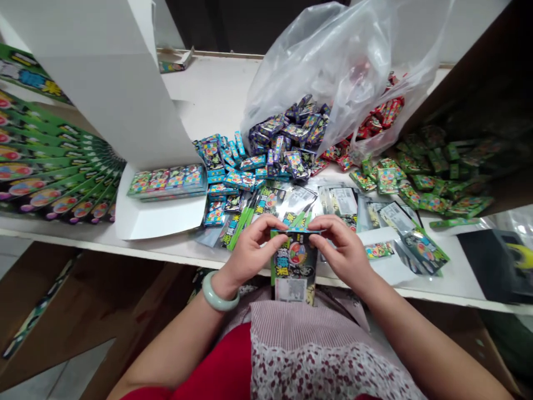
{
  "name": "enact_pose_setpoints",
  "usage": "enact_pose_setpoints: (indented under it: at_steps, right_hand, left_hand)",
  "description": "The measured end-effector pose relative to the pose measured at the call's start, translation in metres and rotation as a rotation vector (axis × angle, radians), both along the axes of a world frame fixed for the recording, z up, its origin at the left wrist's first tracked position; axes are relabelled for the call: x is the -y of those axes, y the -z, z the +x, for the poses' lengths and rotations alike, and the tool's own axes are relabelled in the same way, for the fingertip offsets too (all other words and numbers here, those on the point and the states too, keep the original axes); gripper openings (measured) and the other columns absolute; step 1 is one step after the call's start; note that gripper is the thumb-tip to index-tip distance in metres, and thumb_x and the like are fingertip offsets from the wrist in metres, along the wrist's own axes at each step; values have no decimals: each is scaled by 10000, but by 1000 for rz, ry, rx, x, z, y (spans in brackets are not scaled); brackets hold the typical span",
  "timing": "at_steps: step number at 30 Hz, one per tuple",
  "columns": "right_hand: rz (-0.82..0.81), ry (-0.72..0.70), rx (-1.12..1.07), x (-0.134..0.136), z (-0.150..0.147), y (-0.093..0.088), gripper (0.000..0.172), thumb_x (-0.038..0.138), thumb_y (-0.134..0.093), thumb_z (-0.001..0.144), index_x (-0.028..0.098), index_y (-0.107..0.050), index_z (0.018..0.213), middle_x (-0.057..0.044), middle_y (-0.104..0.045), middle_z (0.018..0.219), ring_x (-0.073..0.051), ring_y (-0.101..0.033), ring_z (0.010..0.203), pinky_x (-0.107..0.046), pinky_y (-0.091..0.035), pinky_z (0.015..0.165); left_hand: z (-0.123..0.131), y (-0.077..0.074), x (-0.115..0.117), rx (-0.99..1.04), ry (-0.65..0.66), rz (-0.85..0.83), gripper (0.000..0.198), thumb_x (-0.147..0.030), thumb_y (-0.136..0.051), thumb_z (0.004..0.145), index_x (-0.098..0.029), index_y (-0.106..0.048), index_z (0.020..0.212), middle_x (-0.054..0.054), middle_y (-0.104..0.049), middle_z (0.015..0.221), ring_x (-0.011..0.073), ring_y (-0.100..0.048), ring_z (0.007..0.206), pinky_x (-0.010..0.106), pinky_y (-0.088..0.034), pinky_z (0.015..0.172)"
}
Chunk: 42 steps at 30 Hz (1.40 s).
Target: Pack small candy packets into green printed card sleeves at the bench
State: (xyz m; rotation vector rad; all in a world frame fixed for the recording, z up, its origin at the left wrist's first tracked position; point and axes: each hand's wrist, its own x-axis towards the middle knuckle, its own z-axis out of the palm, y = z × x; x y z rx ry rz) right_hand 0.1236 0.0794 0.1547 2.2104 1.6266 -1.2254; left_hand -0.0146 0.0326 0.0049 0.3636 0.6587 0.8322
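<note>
A dark printed packet (296,264) with green edging, a colourful round picture and a white label hangs upright at the table's front edge. My left hand (255,244) pinches its top left corner between thumb and fingers. At the top right corner my right hand (345,249) pinches it the same way. A thin blue patterned strip shows along the top edge between my fingertips; I cannot tell whether it is a separate piece. Just behind my hands lie several flat printed packets (342,201), and small blue boxes (240,179) are piled beyond my left hand.
Purple boxes (295,133) spill from a clear plastic bag (320,61), with red boxes (381,119) to its right. Green boxes (425,183) lie farther right. A white carton (160,219) holds stacked small boxes. Green printed cards (62,166) fan out at left.
</note>
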Motion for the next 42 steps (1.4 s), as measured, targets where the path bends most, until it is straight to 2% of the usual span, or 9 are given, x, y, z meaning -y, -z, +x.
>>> enact_pose_setpoints:
  at_steps: [6,9,12,16,19,26,30,39,42]
  right_hand:
    - [102,-52,29,4,-5,6,92,142,-526,905,225,-566,905,-39,-594,907,-168,-579,911,-338,-494,797]
    - [73,-69,5,3,4,-2,157,183,-533,916,240,-562,1059,-60,-619,1044,-176,-580,1013,-347,-504,847]
    - [29,-102,93,-6,38,-31,329,233,-573,903,268,-512,1225,-78,-588,1237,-193,-545,1156,-378,-486,931]
    - [-131,-334,388,-18,101,-88,273,150,-556,867,255,-594,1117,-67,-645,1146,-232,-552,1145,-465,-408,1010]
    - [-290,-490,507,-17,133,-105,343,138,-588,829,239,-595,1157,-80,-635,1211,-280,-502,1218,-496,-367,1019]
    - [-206,-357,501,-21,153,-80,184,263,-537,912,213,-645,1052,-72,-712,1005,-221,-641,958,-360,-445,886]
    - [-320,-262,480,-35,159,-64,212,272,-545,903,211,-666,1067,-54,-723,948,-194,-653,867,-291,-454,777]
    - [-421,-384,485,-43,157,-36,115,194,-612,826,206,-725,848,-56,-693,940,-210,-585,952,-347,-372,907]
    - [-420,-360,505,-41,153,-32,124,170,-587,804,179,-709,813,-74,-660,924,-200,-574,879,-323,-393,824]
  left_hand:
    - [5,-1,-5,-30,20,81,123,-202,-610,876,-220,-638,995,30,-621,945,151,-589,901,260,-478,776]
    - [7,4,-6,-63,2,120,78,-205,-609,873,-217,-653,936,25,-628,919,166,-592,910,288,-484,823]
    - [11,14,-6,-134,-2,89,62,-207,-636,851,-222,-656,908,15,-628,924,171,-585,917,289,-481,818]
    - [15,21,-6,-159,-9,49,76,-197,-648,838,-230,-659,905,0,-630,929,159,-581,913,271,-470,799]
    - [20,18,-6,-158,-26,66,87,-186,-648,835,-235,-656,907,-7,-628,925,146,-575,912,258,-460,808]
    - [21,18,-6,-164,-2,69,80,-217,-647,844,-237,-656,921,-2,-625,943,150,-573,931,261,-461,837]
    - [19,16,-10,-182,14,78,62,-239,-640,854,-248,-651,914,-11,-625,929,164,-572,914,286,-481,815]
    - [16,19,-5,-221,42,41,92,-289,-645,846,-237,-649,921,22,-617,940,190,-578,916,296,-475,804]
    - [16,19,-5,-215,47,41,88,-289,-641,847,-238,-647,918,22,-613,930,187,-577,896,282,-473,778]
